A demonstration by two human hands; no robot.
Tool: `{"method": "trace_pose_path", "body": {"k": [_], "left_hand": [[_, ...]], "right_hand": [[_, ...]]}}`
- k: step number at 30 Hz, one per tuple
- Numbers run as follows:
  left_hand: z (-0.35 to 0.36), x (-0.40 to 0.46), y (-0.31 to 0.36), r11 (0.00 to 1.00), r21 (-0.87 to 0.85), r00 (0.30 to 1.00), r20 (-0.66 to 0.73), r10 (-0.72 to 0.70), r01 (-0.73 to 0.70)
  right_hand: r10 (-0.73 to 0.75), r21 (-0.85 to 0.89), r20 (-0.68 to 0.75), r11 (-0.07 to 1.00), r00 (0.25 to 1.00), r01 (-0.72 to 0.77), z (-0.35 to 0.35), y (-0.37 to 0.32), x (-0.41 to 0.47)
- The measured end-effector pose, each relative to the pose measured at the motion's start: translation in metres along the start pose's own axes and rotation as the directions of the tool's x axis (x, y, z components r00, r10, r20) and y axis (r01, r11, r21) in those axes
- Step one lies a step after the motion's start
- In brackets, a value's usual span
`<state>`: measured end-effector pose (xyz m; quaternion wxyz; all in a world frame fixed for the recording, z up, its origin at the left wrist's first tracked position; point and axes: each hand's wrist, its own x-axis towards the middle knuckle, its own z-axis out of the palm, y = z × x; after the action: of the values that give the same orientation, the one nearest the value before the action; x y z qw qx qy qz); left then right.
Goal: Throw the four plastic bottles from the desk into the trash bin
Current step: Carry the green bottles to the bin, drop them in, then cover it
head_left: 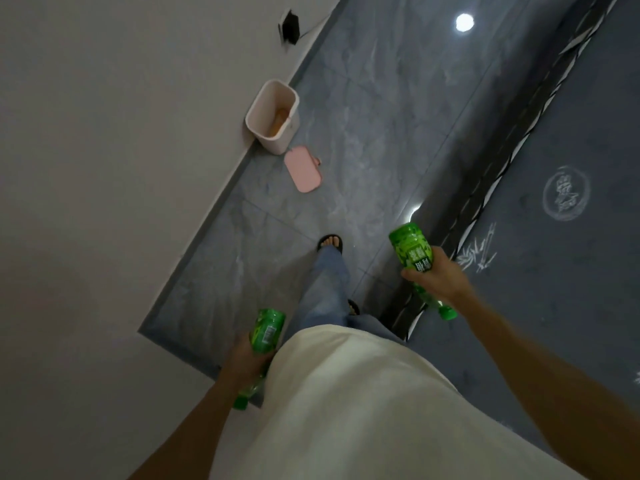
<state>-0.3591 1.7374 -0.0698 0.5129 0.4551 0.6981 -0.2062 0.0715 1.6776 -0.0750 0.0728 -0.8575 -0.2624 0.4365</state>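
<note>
Right hand (438, 271) fingers wrapped around a green bottle (414, 252) at its lower label and shoulder; the base sticks out ahead of the fingers, the cap trails behind the palm. Left hand (247, 358) clamped on a second bottle (266, 329) the same way, base forward, cap behind the wrist. Both look empty and light, thin-walled, likely to dent if squeezed, smooth label a bit slippery; mid-body grip is fine. Bin (273, 116) stands open against the wall, well ahead of both hands, with something orange inside. Its pink lid (304, 169) lies on the floor just beside it.
</note>
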Motion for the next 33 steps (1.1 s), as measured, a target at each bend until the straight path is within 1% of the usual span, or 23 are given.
{"method": "trace_pose_path", "body": {"k": [3, 6, 9, 12, 15, 18, 21, 24, 25, 28, 30, 33], "left_hand": [[-0.027, 0.024, 0.049, 0.999, 0.031, 0.999, -0.005, 0.038, -0.038], [-0.049, 0.043, 0.116, 0.994, 0.053, 0.995, 0.011, 0.099, -0.099], [-0.063, 0.062, 0.193, 0.972, 0.113, 0.978, 0.006, 0.207, -0.207], [-0.071, 0.079, 0.275, 0.943, 0.157, 0.955, 0.005, 0.297, -0.294], [-0.071, 0.092, 0.348, 0.919, 0.145, 0.929, 0.009, 0.37, -0.367], [-0.066, 0.104, 0.408, 0.908, 0.121, 0.915, 0.0, 0.404, -0.401], [-0.058, 0.111, 0.445, 0.918, 0.11, 0.923, -0.011, 0.385, -0.382], [-0.049, 0.113, 0.46, 0.943, 0.107, 0.946, -0.05, 0.322, -0.315], [-0.047, 0.114, 0.461, 0.951, 0.08, 0.951, -0.068, 0.303, -0.298], [-0.041, 0.111, 0.452, 0.969, -0.072, 0.968, -0.092, 0.231, -0.238], [-0.036, 0.109, 0.439, 0.983, -0.096, 0.984, -0.105, 0.147, -0.157], [-0.031, 0.107, 0.421, 0.994, -0.109, 0.996, -0.082, -0.037, 0.028]], "right_hand": [[0.048, -0.002, -0.006, 0.999, 0.999, -0.048, -0.016, -0.017, 0.018], [0.104, 0.002, -0.01, 0.995, 0.995, -0.104, -0.033, -0.019, 0.024], [0.202, 0.049, 0.025, 0.978, 0.979, -0.203, -0.048, -0.005, 0.023], [0.318, 0.076, 0.063, 0.944, 0.946, -0.322, -0.064, 0.015, 0.023], [0.378, 0.068, 0.104, 0.92, 0.92, -0.386, -0.085, 0.035, 0.033], [0.427, 0.014, 0.122, 0.902, 0.896, -0.432, -0.118, 0.042, 0.059], [0.404, 0.002, 0.108, 0.914, 0.908, -0.407, -0.16, 0.034, 0.102], [0.34, -0.062, 0.122, 0.94, 0.932, -0.335, -0.203, 0.012, 0.154], [0.313, -0.096, 0.127, 0.948, 0.941, -0.303, -0.216, 0.001, 0.172], [0.235, -0.172, 0.137, 0.962, 0.962, -0.211, -0.249, -0.043, 0.222], [0.159, -0.204, 0.152, 0.971, 0.975, -0.127, -0.264, -0.077, 0.251], [0.072, -0.236, 0.177, 0.971, 0.982, -0.029, -0.278, -0.135, 0.292]]}}
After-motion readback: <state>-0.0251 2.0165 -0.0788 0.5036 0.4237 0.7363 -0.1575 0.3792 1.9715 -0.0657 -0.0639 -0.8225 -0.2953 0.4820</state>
